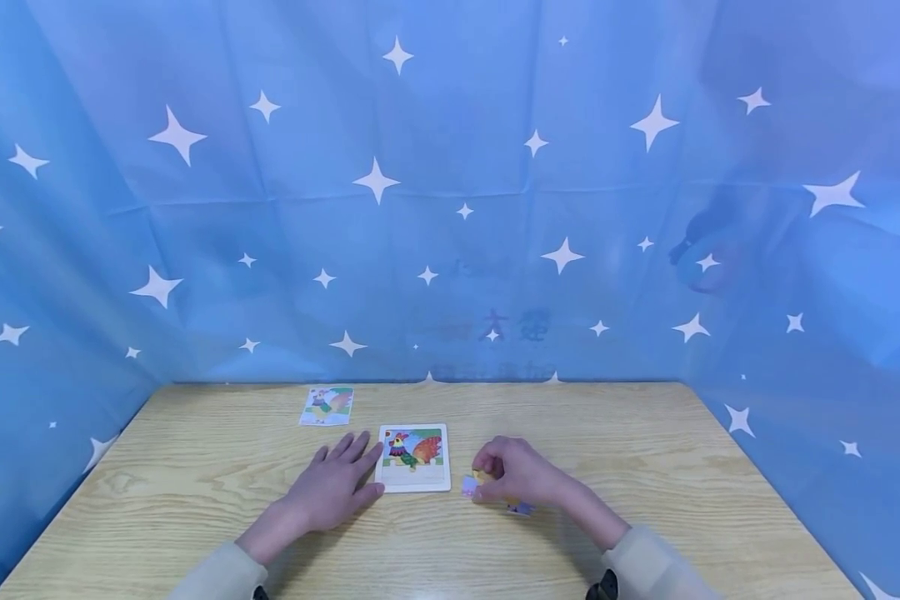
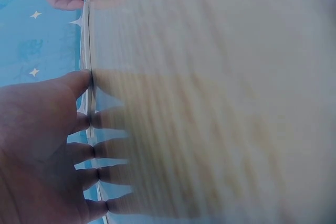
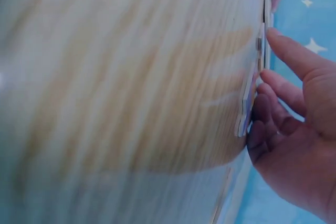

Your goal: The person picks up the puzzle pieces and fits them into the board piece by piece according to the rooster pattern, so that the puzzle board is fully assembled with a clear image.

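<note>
A puzzle board [image 1: 414, 482] with a white border lies mid-table, partly filled with a rooster picture; its lower strip is bare. My left hand [image 1: 330, 492] rests flat with fingers spread, thumb and index fingertip at the board's left edge. In the left wrist view the left palm [image 2: 39, 140] shows with fingertips down on the table. Right of the board, my right hand [image 1: 521, 471] pinches a lavender-and-yellow puzzle piece [image 1: 468, 486] between thumb and index finger, low at the tabletop. Another loose piece [image 1: 521, 507] lies partly hidden under that hand.
A picture card [image 1: 326, 406] with the same rooster lies farther back, left of the board. The pale wooden table [image 1: 645, 442] meets a blue star-patterned curtain [image 1: 450, 250] at the back and sides.
</note>
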Motion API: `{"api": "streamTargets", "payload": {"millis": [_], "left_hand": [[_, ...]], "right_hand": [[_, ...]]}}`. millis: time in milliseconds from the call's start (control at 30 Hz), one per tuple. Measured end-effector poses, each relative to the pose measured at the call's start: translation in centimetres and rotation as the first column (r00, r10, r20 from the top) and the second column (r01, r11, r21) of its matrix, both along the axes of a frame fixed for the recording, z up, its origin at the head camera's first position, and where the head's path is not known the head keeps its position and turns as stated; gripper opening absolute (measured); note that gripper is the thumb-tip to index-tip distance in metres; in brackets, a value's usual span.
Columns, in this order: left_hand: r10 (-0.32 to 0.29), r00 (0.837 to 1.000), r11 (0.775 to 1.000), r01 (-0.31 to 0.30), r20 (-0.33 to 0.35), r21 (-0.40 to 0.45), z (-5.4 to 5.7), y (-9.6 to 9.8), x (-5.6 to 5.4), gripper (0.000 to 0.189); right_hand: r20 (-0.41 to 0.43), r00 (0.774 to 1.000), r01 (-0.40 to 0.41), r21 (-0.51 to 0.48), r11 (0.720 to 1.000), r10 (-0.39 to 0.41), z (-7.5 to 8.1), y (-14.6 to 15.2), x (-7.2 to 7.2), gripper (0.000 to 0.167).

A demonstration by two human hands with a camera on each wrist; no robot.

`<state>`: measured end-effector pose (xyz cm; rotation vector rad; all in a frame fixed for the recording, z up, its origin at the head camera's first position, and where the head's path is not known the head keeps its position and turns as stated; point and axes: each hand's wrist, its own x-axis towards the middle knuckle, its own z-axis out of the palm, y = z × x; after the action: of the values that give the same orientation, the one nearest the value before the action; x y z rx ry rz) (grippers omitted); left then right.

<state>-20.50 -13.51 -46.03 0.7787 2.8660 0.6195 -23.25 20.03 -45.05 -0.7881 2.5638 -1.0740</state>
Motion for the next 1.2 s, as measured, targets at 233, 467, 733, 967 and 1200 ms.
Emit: {"api": "streamTargets", "payload": {"millis": [233, 467, 733, 967, 1200], "left_hand": [[0.005, 1.0, 1.0, -0.005, 0.01, 0.004, 0.29, 0.04, 0.03, 0.063], [0.021, 1.0, 1.0, -0.021, 0.013, -0.003, 0.27, 0.09, -0.02, 0.064], [-0.002, 1.0, 1.0, 0.002, 0.006, -0.004, 0.17, -0.02, -0.01, 0.063], [0.006, 1.0, 1.0, -0.006, 0.017, -0.004, 0.36, 0.04, 0.08, 0.062], [0.023, 0.999, 1.0, -0.023, 0.026, -0.008, 0.46, 0.15, 0.12, 0.065]], "right_hand": [[-0.032, 0.999, 0.034, 0.038, 0.999, -0.032, -0.36, -0.38, 0.03, 0.031], [-0.021, 0.998, 0.053, 0.059, 0.997, -0.051, -0.36, -0.78, 0.13, 0.031], [0.06, 0.997, 0.04, 0.004, 0.999, -0.04, -0.11, -1.02, 0.19, 0.034], [0.087, 0.996, 0.021, -0.044, 0.999, -0.018, -0.22, -0.98, 0.24, 0.035], [0.09, 0.996, 0.014, -0.091, 0.996, -0.006, -0.03, -0.56, 0.24, 0.024]]}}
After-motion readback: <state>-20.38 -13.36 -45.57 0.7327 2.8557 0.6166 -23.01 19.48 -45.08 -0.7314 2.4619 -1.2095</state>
